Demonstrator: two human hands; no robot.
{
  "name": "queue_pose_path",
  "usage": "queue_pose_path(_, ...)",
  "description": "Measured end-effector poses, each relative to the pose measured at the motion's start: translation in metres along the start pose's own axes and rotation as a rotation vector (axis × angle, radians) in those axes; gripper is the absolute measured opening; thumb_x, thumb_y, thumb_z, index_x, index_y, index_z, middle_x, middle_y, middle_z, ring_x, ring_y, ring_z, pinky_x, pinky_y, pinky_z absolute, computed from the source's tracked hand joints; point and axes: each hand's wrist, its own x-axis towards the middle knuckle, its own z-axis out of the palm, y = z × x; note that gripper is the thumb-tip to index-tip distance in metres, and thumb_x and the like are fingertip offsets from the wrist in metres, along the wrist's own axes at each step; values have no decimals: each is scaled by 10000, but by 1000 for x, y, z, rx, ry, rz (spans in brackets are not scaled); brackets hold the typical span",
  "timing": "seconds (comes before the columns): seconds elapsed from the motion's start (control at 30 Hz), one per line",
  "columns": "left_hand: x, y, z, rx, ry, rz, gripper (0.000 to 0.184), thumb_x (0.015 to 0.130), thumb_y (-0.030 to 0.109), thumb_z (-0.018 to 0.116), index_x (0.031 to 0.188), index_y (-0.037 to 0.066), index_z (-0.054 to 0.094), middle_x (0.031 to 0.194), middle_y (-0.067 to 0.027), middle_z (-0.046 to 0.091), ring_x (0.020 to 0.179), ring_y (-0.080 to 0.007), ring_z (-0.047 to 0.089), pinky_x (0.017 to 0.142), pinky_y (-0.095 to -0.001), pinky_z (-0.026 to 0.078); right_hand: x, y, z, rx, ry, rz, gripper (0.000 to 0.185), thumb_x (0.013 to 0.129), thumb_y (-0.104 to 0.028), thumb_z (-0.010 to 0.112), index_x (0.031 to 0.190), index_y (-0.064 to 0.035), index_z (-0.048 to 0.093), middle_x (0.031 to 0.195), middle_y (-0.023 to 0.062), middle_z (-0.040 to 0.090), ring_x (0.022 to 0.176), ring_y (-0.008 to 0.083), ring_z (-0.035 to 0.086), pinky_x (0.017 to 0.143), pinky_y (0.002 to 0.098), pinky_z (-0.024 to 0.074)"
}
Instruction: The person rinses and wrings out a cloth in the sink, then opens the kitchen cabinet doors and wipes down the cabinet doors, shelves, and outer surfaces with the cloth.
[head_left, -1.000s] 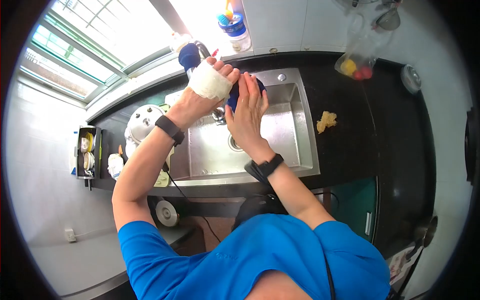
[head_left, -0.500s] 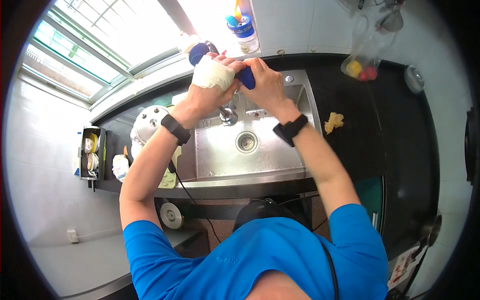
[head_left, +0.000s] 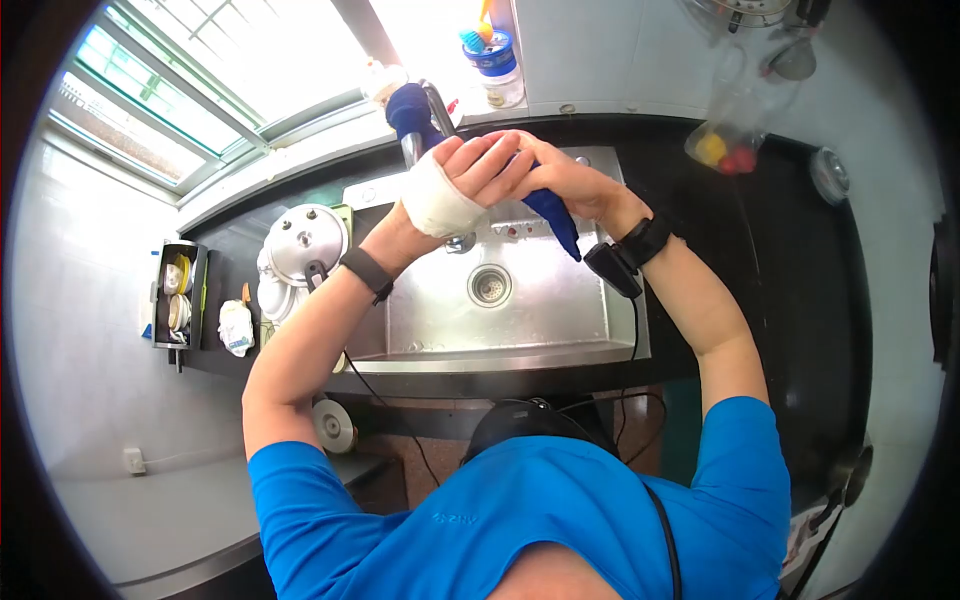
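A wet-looking dark blue cloth (head_left: pixel 551 217) runs from the faucet (head_left: pixel 440 108), where its far end bunches, down between my hands. Its free end hangs in a point over the sink (head_left: pixel 430 320). My left hand (head_left: pixel 462 183) has a white wrap across its back; the fingers press together over the cloth and meet my right hand. Closed around the cloth beside it is my right hand (head_left: pixel 570 180), wrist bent. The fingers hide the middle of the cloth. Black bands are on both wrists.
Left of the sink stand a silver pot lid (head_left: pixel 305 243), white bowls and a dish rack (head_left: pixel 180 295). A blue-lidded jar (head_left: pixel 495 75) is on the sill. A bag with colored balls (head_left: pixel 725 155) hangs at the right, near a glass lid (head_left: pixel 829 175). A cable trails from my right wrist.
My right hand has shifted right and its elbow has swung outward. More of the blue cloth now shows, stretched toward the lower right. My right forearm now covers the yellowish sponge-like piece.
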Motion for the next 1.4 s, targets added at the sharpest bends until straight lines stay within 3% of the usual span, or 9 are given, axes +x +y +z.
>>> queue_pose_path(0.4, 10, -8, 5, -11, 18, 75, 525, 750, 150, 683, 1247, 9, 590, 1073, -66, 592, 883, -195, 593, 787, -337, 476, -28, 2, 15, 324, 82, 104, 566, 857, -116, 690, 1351, 13, 445, 1106, 97, 608, 982, 122, 609, 814, 242, 511)
queue_pose_path(0.53, 12, -8, 9, -67, 4, 22, 486, 724, 100, 686, 1199, 6, 634, 1027, -84, 614, 893, -216, 610, 790, -363, 479, -65, 10, 26, -183, 393, 77, 522, 880, -135, 699, 1323, -3, 455, 928, 69, 686, 821, 156, 672, 731, 305, 532)
queue_pose_path(0.6, 15, -8, 11, -92, 4, 6, 464, 730, 86, 683, 1184, 5, 641, 1023, -87, 618, 893, -223, 609, 792, -366, 476, -83, -6, 33, -649, 652, -132, 529, 878, -123, 722, 1322, -19, 453, 919, 69, 689, 820, 184, 681, 760, 331, 539)
queue_pose_path(0.8, 25, -8, 6, -209, -3, -26, 377, 753, 57, 689, 1125, 16, 644, 1011, -79, 634, 905, -252, 615, 822, -389, 460, -30, 1, 47, -368, 928, -716, 336, 944, -15, 622, 1267, -31, 529, 1072, 133, 679, 1000, 235, 685, 843, 348, 537)
queue_pose_path(0.93, 23, -12, -6, -406, 89, -215, 449, 673, 46, 753, 1081, 46, 564, 992, -89, 647, 937, -296, 620, 847, -423, 439, 1, 14, 55, -457, 855, -694, 364, 974, -115, 580, 1317, -15, 513, 1116, 176, 655, 1015, 318, 675, 850, 377, 537)
queue_pose_path(1.0, 18, -12, -6, -509, 103, -409, 463, 662, 44, 780, 1063, 58, 548, 978, -96, 648, 933, -299, 615, 849, -408, 436, 0, 5, 53, -881, 811, -857, 450, 914, -187, 653, 1312, -18, 529, 1194, 164, 622, 1051, 331, 655, 846, 391, 540)
queue_pose_path(1.17, 12, -8, -4, -523, 154, -513, 514, 631, 53, 843, 1033, 65, 522, 1017, -117, 628, 890, -305, 635, 822, -411, 459, -3, -14, 43, -987, 663, -639, 587, 792, -298, 800, 1264, -44, 560, 1149, 122, 618, 1002, 307, 665, 813, 401, 553)
queue_pose_path(1.33, -12, -1, -24, -399, 176, -595, 652, 687, 56, 829, 1257, 37, 515, 1242, -185, 507, 1034, -368, 585, 892, -446, 473, 2, -38, 28, -1210, 385, -566, 629, 714, -462, 847, 1102, -30, 605, 1002, 124, 627, 957, 314, 666, 773, 414, 567)
queue_pose_path(1.4, -28, 4, -19, -334, 185, -675, 712, 737, 67, 829, 1359, 21, 486, 1231, -167, 493, 994, -279, 569, 884, -398, 506, 2, -50, 27, -1336, 343, -551, 625, 694, -453, 857, 1101, -49, 610, 988, 106, 625, 932, 295, 673, 753, 408, 569)
